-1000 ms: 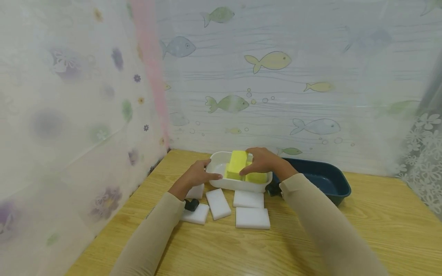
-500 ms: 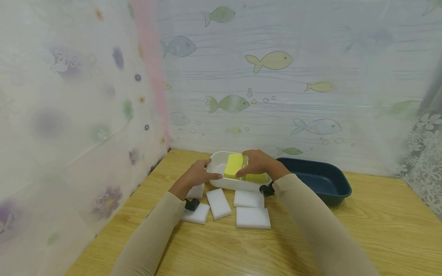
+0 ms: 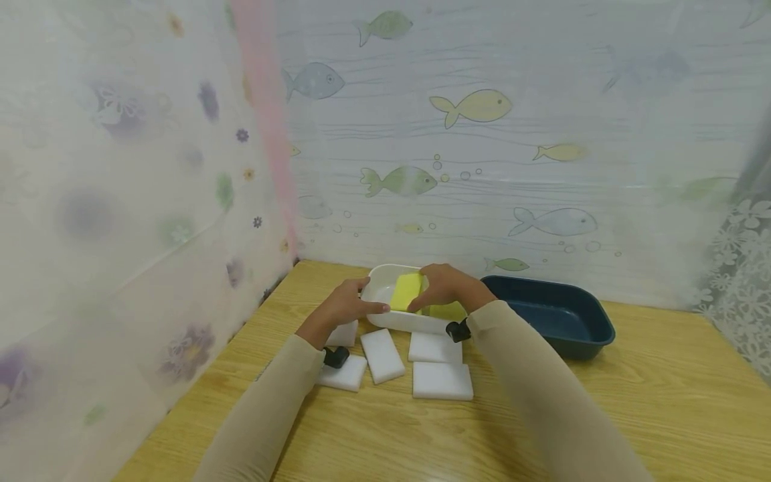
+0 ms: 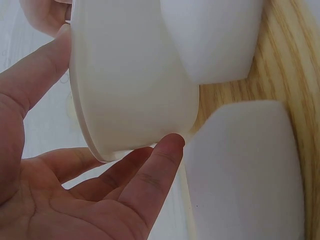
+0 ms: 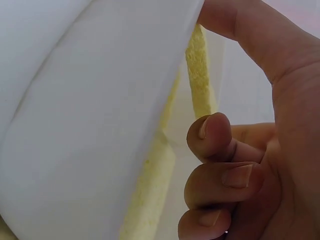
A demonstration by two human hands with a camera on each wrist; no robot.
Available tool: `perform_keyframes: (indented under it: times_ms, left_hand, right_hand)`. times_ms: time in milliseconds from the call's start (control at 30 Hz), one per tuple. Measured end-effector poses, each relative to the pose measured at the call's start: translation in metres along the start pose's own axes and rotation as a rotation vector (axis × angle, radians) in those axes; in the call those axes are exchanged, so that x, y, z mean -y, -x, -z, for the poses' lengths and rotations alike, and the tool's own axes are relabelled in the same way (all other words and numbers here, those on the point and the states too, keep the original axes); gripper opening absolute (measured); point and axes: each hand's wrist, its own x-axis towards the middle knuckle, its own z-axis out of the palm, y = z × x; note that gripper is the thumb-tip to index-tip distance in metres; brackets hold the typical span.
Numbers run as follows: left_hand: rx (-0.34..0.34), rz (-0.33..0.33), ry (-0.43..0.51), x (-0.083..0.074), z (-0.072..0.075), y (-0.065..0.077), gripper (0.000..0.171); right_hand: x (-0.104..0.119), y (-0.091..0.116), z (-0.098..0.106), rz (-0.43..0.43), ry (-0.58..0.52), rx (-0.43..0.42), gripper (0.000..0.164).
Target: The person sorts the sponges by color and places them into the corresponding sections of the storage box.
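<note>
The tub (image 3: 415, 324) sits at the far side of the table (image 3: 385, 435). At its left end, the left hand (image 3: 342, 304) grips it, the thumb on its near rim and the fingers bent round its end wall. The right hand (image 3: 448, 288) reaches over the tub's right half and pinches a yellow sponge (image 3: 406, 292) between thumb and fingers. That sponge is in the tub, near its middle and tilted; whether it touches the bottom cannot be told. A second sponge (image 3: 448, 311) lies in the tub's right part, below the right hand.

Five white blocks lie on the table on the tub's near side: a slanted block (image 3: 382, 355) toward its left end, two more in front of its right half, and two farther left, partly hidden by the left arm. To the right of the tub stands a dark blue basin (image 3: 554, 314), its near left part behind the right arm. Behind the tub hangs a sheet (image 3: 470, 194) printed with fish. Both sleeves (image 3: 265, 415) are beige.
</note>
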Motion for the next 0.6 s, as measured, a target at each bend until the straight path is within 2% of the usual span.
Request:
perform_keyframes:
  times_ms: [333, 600]
  left_hand:
    - [-0.001, 0.007, -0.002, -0.0019, -0.0006, 0.0013, 0.097]
    - [0.001, -0.007, -0.005, -0.0002, -0.0004, -0.0001, 0.097]
  right_hand:
    - [0.0033, -0.0028, -0.0043, -0.047, 0.032, 0.029, 0.099]
    - [0.0033, -0.0018, -0.0042, -0.049, 0.053, 0.025, 0.099]
